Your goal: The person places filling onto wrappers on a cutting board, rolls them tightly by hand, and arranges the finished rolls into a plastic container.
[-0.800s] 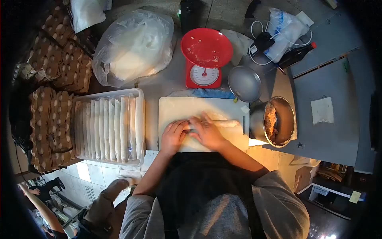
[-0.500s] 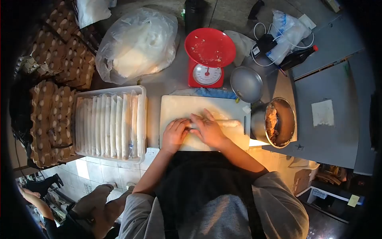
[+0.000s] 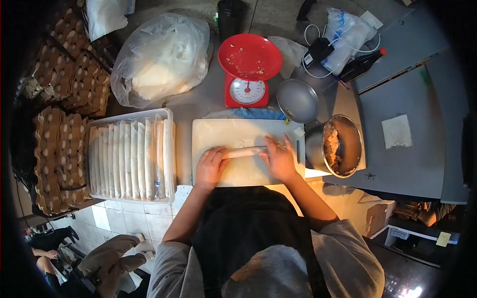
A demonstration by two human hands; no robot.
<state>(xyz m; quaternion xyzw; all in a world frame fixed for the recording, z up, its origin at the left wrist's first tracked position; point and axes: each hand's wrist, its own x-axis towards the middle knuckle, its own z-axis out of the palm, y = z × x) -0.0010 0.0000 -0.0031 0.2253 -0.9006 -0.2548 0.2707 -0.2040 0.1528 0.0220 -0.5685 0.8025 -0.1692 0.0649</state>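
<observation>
A long, pale spring roll lies crosswise on the white cutting board. My left hand is closed over its left end, the fingers close together. At the other end is my right hand, with thumb and index finger on either side of the roll and the other fingers spread. The roll's two ends are hidden under my hands. A smear of pale filling or crumbs shows on the board just behind the roll. To the left, a clear plastic tub holds several similar long, pale rolls in a row.
Behind the board stands a red kitchen scale with crumbs on its pan. A metal lid and a metal pot of filling sit to the right. A plastic bag and egg trays are at left. Another person's legs show lower left.
My right hand has moved right, away from my left hand, to the roll's right end. The middle of the roll, covered before, now shows. The whole view has shifted slightly.
</observation>
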